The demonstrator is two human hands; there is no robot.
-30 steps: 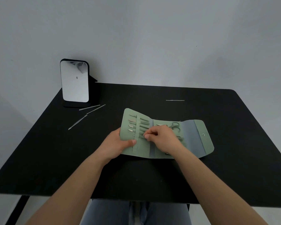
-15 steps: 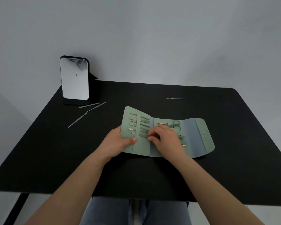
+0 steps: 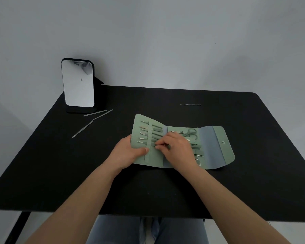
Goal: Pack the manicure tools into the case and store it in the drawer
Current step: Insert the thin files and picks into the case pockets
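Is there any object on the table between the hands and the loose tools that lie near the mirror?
Nothing visible does. The three loose tools lie by the mirror, and only bare table separates them from the left hand holding the case.

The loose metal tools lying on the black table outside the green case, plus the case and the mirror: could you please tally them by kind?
Loose metal tools: 4, three near the mirror and one at the far side
Green case: 1
Standing mirror: 1
Total: 6
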